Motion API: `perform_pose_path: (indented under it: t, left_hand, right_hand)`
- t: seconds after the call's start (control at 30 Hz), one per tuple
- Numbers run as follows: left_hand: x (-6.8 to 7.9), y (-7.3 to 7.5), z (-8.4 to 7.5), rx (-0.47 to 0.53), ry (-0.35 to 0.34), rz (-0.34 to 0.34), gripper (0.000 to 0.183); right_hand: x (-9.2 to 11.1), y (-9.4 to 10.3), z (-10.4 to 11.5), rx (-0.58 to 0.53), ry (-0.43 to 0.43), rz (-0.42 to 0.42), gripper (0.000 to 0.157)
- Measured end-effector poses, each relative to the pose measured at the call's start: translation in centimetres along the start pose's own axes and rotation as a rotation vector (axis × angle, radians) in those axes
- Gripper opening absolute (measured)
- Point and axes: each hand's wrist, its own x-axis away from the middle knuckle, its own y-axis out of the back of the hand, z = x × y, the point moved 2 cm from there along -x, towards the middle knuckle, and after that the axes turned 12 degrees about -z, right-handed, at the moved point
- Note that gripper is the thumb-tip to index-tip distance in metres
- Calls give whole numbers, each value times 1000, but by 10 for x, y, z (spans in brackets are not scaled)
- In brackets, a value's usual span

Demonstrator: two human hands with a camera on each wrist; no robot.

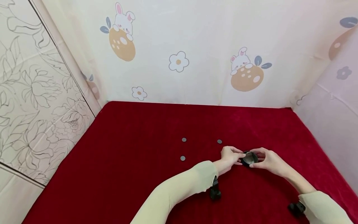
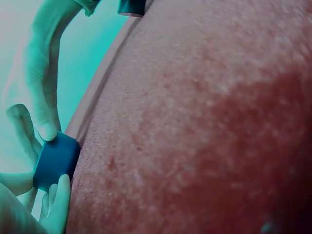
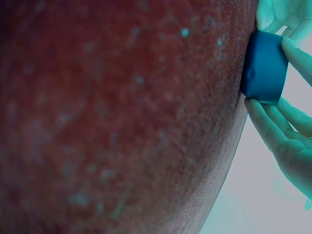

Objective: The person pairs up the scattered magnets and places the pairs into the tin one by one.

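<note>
A small round dark container with a shiny, greyish inside stands on the red cloth, right of centre. My left hand grips its left side, thumb and fingers at the rim. From the right, my right hand holds the opposite side with bent fingers. In the left wrist view the smooth side wall of the container shows between the fingers of both hands. The right wrist view shows the container low against the cloth, with the right hand's fingers along its lower edge.
Three small grey discs lie left of the hands: one disc just beyond the left hand, another disc farther left, and a nearer disc. Red cloth covers the table. Behind it hangs a rabbit-patterned curtain.
</note>
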Motion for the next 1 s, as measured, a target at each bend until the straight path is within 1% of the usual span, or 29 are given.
perform_pose_path:
  t: [0.1,0.2,0.27,0.33,0.47,0.53,0.6,0.7,0.83,0.93,1.0]
  left_hand:
    - [-1,-1,0,-17,16,5,4]
    - [-1,-1,-2,-9,33,28,4]
    - [1,1,-6,-2,21,63,5]
    - [2,5,-10,-9,-13,116,8]
    - [1,21,-23,-91,-156,278,16]
    - [-1,31,-29,-165,-243,340,18]
    - [-3,41,-35,-252,-323,388,18]
    - [-6,57,-42,-387,-442,430,19]
    - [-10,81,-49,-521,-579,492,23]
    - [-13,99,-52,-599,-650,527,24]
    - [-16,112,-52,-634,-678,526,24]
  right_hand:
    - [1,0,0,0,-8,0,57]
    - [2,1,2,-4,-8,20,57]
    - [1,2,4,11,3,43,56]
    - [0,4,9,55,21,67,56]
    - [-5,6,23,174,59,88,58]
    - [-8,6,31,227,69,83,60]
    - [-12,5,37,257,82,69,57]
    - [-16,3,45,275,119,45,49]
    - [-20,-5,53,239,171,36,39]
    - [-21,-14,59,212,207,33,35]
    - [-21,-21,63,198,226,34,33]
